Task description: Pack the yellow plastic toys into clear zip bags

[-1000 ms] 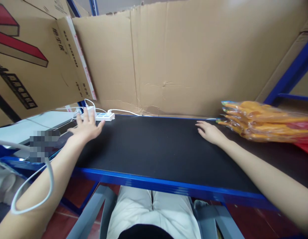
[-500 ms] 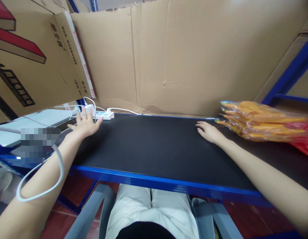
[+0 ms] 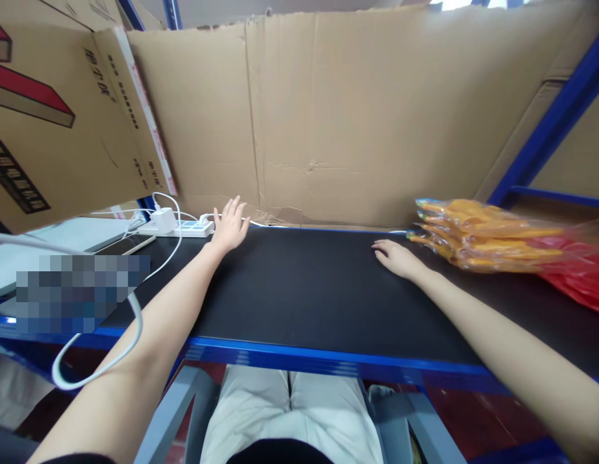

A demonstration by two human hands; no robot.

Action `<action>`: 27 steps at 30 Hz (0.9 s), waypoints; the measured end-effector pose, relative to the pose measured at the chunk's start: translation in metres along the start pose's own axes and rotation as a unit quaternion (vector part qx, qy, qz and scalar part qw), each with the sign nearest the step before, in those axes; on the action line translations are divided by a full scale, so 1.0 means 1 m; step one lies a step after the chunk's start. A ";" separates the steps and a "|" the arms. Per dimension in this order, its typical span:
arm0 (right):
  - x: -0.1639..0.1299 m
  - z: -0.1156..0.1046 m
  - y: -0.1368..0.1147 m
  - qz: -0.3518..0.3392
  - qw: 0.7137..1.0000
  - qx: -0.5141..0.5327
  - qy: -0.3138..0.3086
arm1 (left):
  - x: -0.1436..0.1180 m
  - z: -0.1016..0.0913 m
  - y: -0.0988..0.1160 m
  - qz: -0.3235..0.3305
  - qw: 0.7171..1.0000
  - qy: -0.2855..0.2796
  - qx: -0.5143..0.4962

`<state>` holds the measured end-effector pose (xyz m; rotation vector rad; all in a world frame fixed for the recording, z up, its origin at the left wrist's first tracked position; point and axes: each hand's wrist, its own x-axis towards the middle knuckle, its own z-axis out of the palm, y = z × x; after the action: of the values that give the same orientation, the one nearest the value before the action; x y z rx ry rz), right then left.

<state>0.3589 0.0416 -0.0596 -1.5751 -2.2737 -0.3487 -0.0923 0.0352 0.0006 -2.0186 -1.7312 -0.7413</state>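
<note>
Your left hand [image 3: 230, 225] is stretched out to the left of centre in the frame, palm down over the back edge of the black surface [image 3: 299, 290], its fingers [image 3: 237, 207] spread apart and holding nothing. It hovers just right of the white power strip [image 3: 183, 227], which lies at the far left of the surface with a white charger [image 3: 162, 219] plugged into it; whether the hand touches the strip's end you cannot tell. A white cable [image 3: 260, 223] runs along the back edge right beside your fingertips.

Your right hand [image 3: 394, 256] lies flat on the surface right of centre, fingers loosely apart and empty. Just beside it, toward the right edge of the frame, sits a stack of orange packets in clear wrap [image 3: 478, 235], with something red [image 3: 577, 280] next to them.

A big sheet of cardboard [image 3: 357, 122] stands behind the surface, and a printed carton [image 3: 62, 122] fills the upper left. A phone [image 3: 125, 244] lies at the left, below the strip, and a thick white cord [image 3: 100, 357] loops over your left forearm at the lower left.
</note>
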 end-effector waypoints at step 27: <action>-0.004 -0.072 0.002 0.110 0.953 -0.170 0.224 | -0.011 0.050 -0.012 0.042 0.972 -0.217 -0.074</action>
<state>0.3726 0.0100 0.0042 -1.6751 -1.7380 -0.9709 -0.0979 0.0586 -0.0460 -2.4850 -1.8442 -0.4327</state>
